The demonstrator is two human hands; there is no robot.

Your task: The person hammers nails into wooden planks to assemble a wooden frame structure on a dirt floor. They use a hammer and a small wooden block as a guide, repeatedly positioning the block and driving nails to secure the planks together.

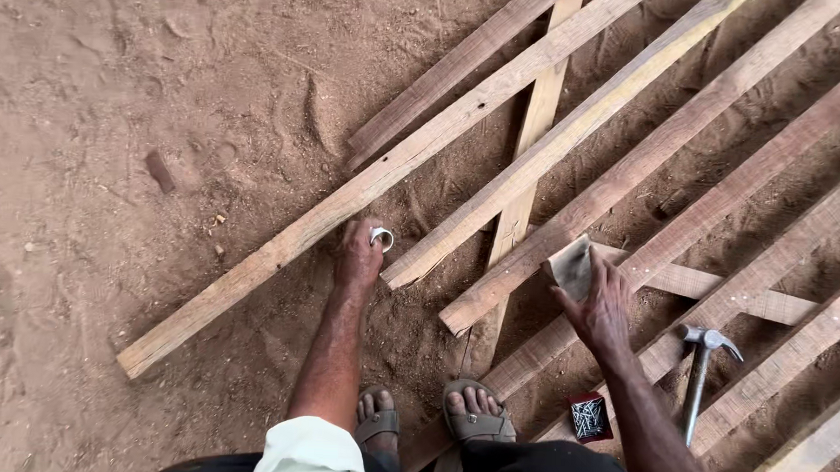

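Observation:
My left hand (pixel 359 251) reaches down to the sandy ground and is closed on a small white ring-like object (pixel 383 237), right beside a long wooden slat (pixel 251 272). My right hand (pixel 602 303) holds a small flat wooden block (pixel 571 265) against another slat (pixel 627 173) of a lattice frame. Several parallel slats lie diagonally, crossed by a batten (pixel 524 174) beneath them. My feet in sandals (pixel 474 417) stand at the frame's near edge.
A claw hammer (pixel 701 376) lies on the slats at the right. A small open box of nails (pixel 588 417) sits on the ground by my right foot. Loose brown sand (pixel 117 114) with footprints covers the left side.

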